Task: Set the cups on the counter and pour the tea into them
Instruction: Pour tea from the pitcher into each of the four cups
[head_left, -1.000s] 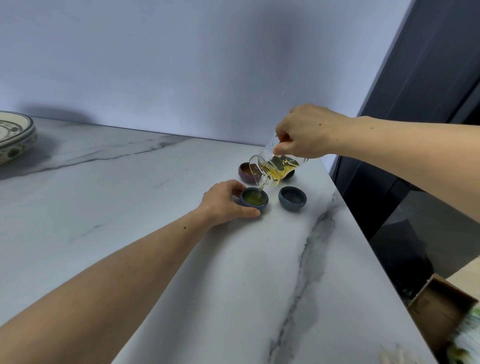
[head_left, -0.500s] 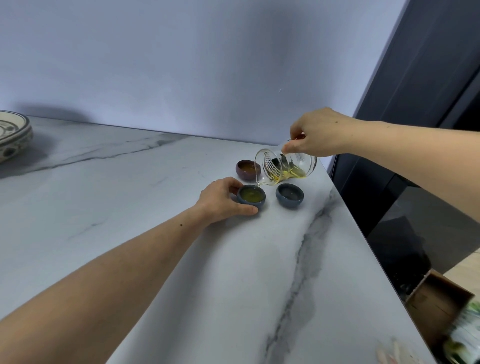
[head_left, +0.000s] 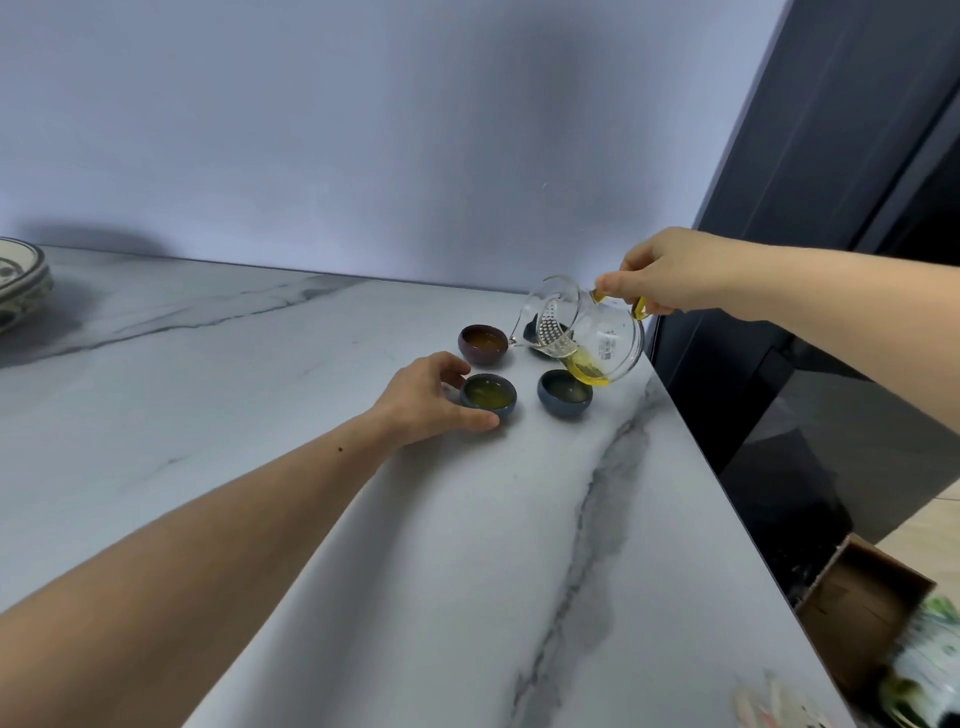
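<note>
Several small cups stand near the far right corner of the marble counter (head_left: 363, 545). My left hand (head_left: 423, 397) cups the near-left blue cup (head_left: 488, 396), which holds green tea. A brown cup (head_left: 482, 344) with tea stands behind it. Another blue cup (head_left: 563, 394) sits to the right, and a dark cup (head_left: 531, 331) is mostly hidden behind the teapot. My right hand (head_left: 670, 273) holds the glass teapot (head_left: 587, 332) by its yellow handle. The pot hangs above the cups, tilted with its spout to the left and a little yellow tea in its bottom.
A patterned plate stack (head_left: 18, 283) sits at the counter's far left edge. The counter's right edge drops off to a dark cabinet (head_left: 810, 260). A cardboard box (head_left: 857, 608) lies on the floor below right. A pale wall closes the back.
The teapot has swung up and to the right, away from the near-left blue cup, and is tipped back more level. The stream of tea has stopped. My left hand stays on that cup.
</note>
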